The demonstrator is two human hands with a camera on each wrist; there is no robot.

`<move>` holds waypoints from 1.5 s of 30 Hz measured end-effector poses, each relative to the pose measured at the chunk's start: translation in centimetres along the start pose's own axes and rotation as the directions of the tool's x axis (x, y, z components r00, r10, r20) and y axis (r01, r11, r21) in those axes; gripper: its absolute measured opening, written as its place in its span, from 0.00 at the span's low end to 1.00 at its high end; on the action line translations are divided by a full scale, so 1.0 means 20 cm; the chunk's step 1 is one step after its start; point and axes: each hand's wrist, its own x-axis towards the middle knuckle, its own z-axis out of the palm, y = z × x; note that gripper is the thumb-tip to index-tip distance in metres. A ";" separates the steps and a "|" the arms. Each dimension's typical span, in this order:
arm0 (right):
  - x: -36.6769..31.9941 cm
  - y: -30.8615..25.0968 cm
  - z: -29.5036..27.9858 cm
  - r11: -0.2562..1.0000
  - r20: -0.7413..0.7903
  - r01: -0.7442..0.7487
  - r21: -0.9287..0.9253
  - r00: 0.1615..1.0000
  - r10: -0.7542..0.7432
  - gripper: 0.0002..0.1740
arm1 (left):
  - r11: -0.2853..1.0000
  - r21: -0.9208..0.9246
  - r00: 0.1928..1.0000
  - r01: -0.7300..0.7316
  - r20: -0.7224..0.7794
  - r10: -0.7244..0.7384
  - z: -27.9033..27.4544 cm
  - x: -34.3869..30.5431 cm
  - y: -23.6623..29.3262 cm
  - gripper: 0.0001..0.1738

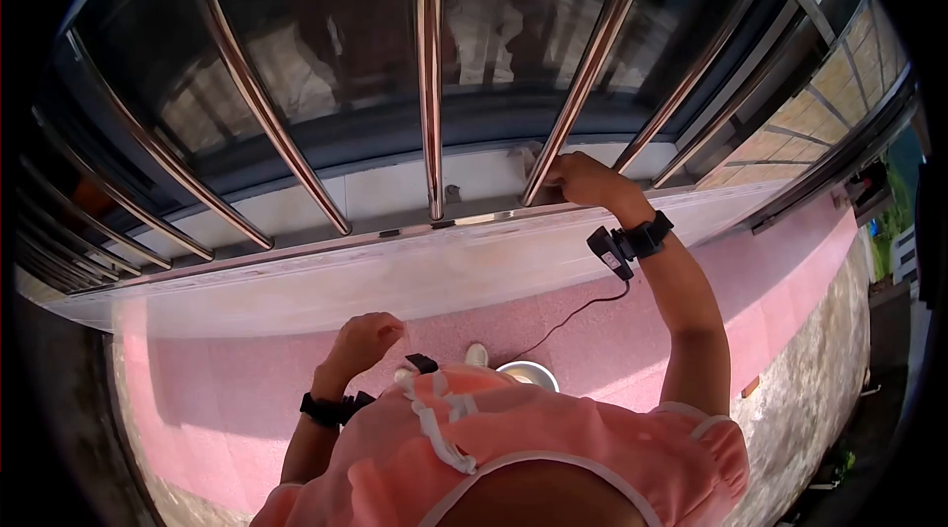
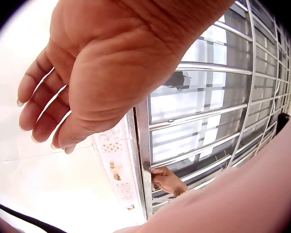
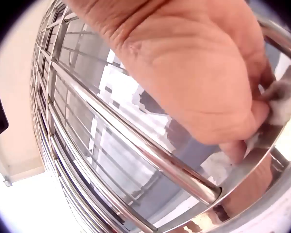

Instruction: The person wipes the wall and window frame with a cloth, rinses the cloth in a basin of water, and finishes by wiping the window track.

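Pink top with white trim fills the bottom of the head view. Beyond it, the right hand reaches in at the foot of a shiny metal bar, its fingers gripping a greyish cloth just above the pale sill, beside the window. The left hand hangs apart from the bars, fingers loosely bent, holding nothing. Down on the pink floor sits a round basin, partly hidden.

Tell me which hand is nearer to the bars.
The right. The right hand reaches between the bars; the left hand is outside, away from them.
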 end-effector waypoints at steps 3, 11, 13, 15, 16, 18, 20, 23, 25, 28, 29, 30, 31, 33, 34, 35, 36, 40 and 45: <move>0.06 -0.06 0.07 0.985 -0.281 0.122 -0.120 0.948 -0.151 0.26 | 0.999 -0.021 0.999 0.028 -0.024 -0.028 0.01 -0.04 -0.01 0.07; 0.00 0.00 0.21 0.955 -0.420 -0.138 -0.261 0.907 0.016 0.24 | 0.999 -0.035 0.999 0.020 -0.026 -0.021 0.02 -0.06 0.00 0.07; 0.01 -0.04 0.16 0.909 -0.360 -0.224 -0.352 0.929 0.090 0.24 | 0.998 -0.055 0.999 0.011 -0.034 -0.013 0.00 -0.05 0.01 0.07; -0.01 -0.07 0.12 0.966 -0.294 -0.093 -0.242 0.956 0.019 0.24 | 0.999 -0.046 0.999 -0.016 -0.042 0.014 0.01 -0.05 0.01 0.06; -0.03 -0.11 0.09 0.983 -0.263 -0.028 -0.182 0.964 -0.021 0.24 | 0.999 -0.042 0.999 -0.028 -0.046 0.027 0.01 -0.05 0.00 0.06; -0.09 -0.12 0.09 0.993 -0.254 0.079 -0.088 0.962 -0.099 0.25 | 0.998 -0.041 0.999 -0.046 -0.029 0.045 0.01 -0.04 0.00 0.06; -0.10 -0.05 0.13 0.989 -0.240 0.064 -0.134 0.966 -0.095 0.25 | 0.998 -0.034 0.998 -0.055 -0.013 0.055 0.01 -0.04 0.00 0.06; -0.02 0.00 0.15 0.938 -0.326 -0.077 -0.338 0.944 -0.041 0.26 | 0.998 -0.023 0.998 -0.055 -0.010 0.054 -0.01 -0.03 0.01 0.06; -0.03 -0.03 0.16 0.961 -0.448 -0.064 -0.268 0.891 -0.066 0.26 | 0.998 -0.029 0.999 -0.050 -0.021 0.049 0.00 -0.03 0.00 0.06; -0.13 -0.07 0.15 0.959 -0.313 0.107 -0.264 0.931 -0.190 0.26 | 0.995 -0.062 0.997 -0.076 -0.036 0.074 0.02 -0.05 -0.03 0.07; -0.14 -0.06 0.15 0.961 -0.303 0.059 -0.269 0.942 -0.142 0.20 | 0.996 -0.059 0.998 -0.061 -0.020 0.060 0.02 -0.07 -0.03 0.07; -0.16 -0.08 0.13 0.946 -0.270 -0.042 -0.321 0.962 -0.049 0.18 | 0.997 -0.054 0.999 -0.048 -0.007 0.048 0.01 -0.07 -0.02 0.07; -0.16 -0.10 0.09 0.914 -0.245 -0.137 -0.381 0.969 0.043 0.16 | 0.998 -0.050 0.999 -0.039 -0.002 0.039 0.00 -0.07 -0.02 0.07; -0.13 -0.10 0.07 0.880 -0.230 -0.198 -0.431 0.967 0.105 0.13 | 1.000 -0.014 1.000 0.007 -0.021 -0.007 -0.01 -0.07 -0.03 0.07; -0.09 -0.08 0.10 0.892 -0.232 -0.171 -0.419 0.970 0.077 0.13 | 1.000 0.001 0.999 0.030 -0.030 -0.030 -0.02 -0.09 -0.03 0.07; -0.05 -0.05 0.14 0.903 -0.235 -0.145 -0.404 0.971 0.051 0.13 | 0.999 -0.008 0.998 0.041 -0.038 -0.041 -0.02 -0.11 -0.04 0.08; -0.02 -0.05 0.15 0.913 -0.240 -0.121 -0.389 0.970 0.026 0.13 | 0.999 -0.016 0.998 0.048 -0.047 -0.049 -0.02 -0.13 -0.06 0.08; -0.05 -0.09 0.12 0.970 -0.297 0.108 -0.220 0.939 -0.172 0.22 | 0.997 -0.006 0.996 0.076 -0.041 -0.077 -0.01 -0.16 -0.08 0.09; -0.16 -0.11 0.13 0.987 -0.300 -0.022 -0.158 0.954 -0.027 0.21 | 0.995 -0.066 0.996 0.076 -0.044 -0.079 -0.01 -0.12 -0.08 0.08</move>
